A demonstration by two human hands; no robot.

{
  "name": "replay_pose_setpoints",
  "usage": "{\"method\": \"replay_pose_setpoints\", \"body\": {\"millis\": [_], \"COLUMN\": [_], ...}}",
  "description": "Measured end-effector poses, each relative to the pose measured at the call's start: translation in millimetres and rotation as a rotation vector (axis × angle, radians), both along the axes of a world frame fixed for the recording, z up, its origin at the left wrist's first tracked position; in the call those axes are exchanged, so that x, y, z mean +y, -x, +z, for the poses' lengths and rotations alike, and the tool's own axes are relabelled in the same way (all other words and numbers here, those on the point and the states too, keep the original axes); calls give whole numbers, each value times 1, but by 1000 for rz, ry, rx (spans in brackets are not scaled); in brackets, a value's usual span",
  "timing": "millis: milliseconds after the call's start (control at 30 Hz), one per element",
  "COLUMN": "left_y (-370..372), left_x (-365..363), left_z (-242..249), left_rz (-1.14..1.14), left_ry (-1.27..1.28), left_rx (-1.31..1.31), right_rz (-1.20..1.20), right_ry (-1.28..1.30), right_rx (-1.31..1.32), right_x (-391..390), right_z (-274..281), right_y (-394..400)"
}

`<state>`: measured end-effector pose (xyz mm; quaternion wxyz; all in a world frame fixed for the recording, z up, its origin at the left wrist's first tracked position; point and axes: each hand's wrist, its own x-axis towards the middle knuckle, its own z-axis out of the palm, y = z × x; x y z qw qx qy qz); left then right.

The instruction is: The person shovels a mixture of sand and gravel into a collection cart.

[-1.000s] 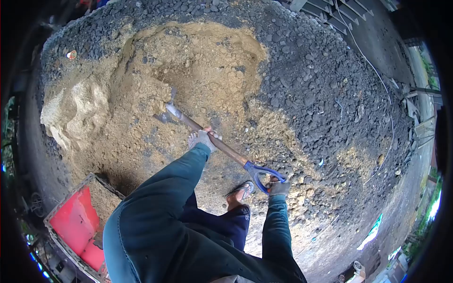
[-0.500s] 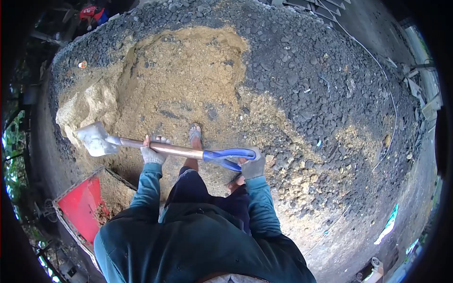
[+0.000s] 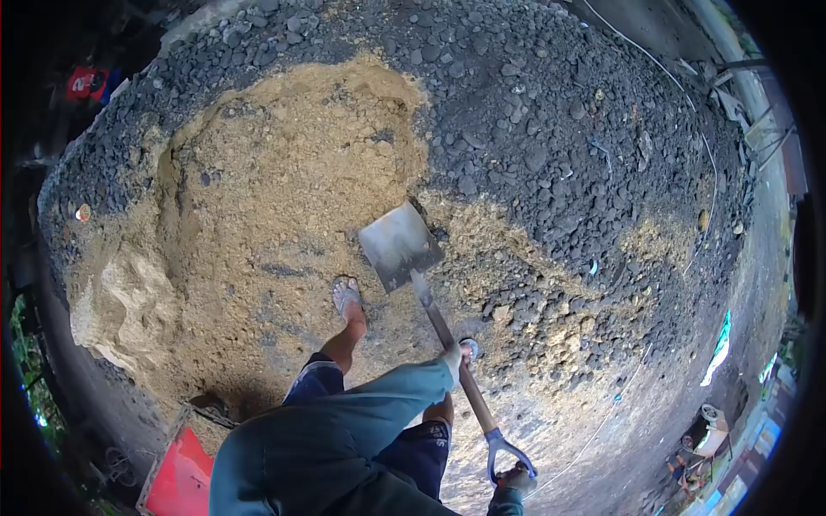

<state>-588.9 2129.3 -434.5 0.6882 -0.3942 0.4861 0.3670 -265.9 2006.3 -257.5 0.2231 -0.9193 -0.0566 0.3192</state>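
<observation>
I hold a shovel (image 3: pixel 400 245) with a square metal blade, a wooden shaft and a blue D-shaped handle. Its blade, with a bare face, is over the tan sand (image 3: pixel 284 181) near the edge of the dark gravel; whether it touches cannot be told. My left hand (image 3: pixel 453 359) is wrapped around the shaft near its middle. At the lower right, my right hand (image 3: pixel 517 478) grips the D handle. Both hands wear what look like light gloves. My sandalled feet are on either side of the shovel shaft.
Dark gravel (image 3: pixel 533 112) surrounds the hollowed sand at the back and right. A red-sided box or cart (image 3: pixel 179 477) stands at lower left. A pale sand mound (image 3: pixel 129 301) lies at the left. A wheelbarrow (image 3: pixel 710 434) is at the far lower right.
The shovel has swung from the left over to the middle, its blade now pointing forward. My left hand has crossed rightward with it. My right hand has come down and back.
</observation>
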Motion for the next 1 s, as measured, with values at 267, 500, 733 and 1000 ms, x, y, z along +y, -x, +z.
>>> {"method": "replay_pose_setpoints", "body": {"millis": [267,500,733,1000], "left_y": [191,159,159,116], "left_x": [69,16,-143,-362], "left_z": [-108,-37,62,264], "left_rz": [213,542,1027,1184], "left_ry": [-247,-245,-250,-277], "left_rx": [121,65,320,993], "right_rz": [449,541,1198,1919], "right_ry": [-441,-494,-454,-1274], "right_rx": [-11,214,382,547], "right_x": [92,123,155,72], "right_z": [-126,-41,-3,176], "right_y": [191,164,161,240]}}
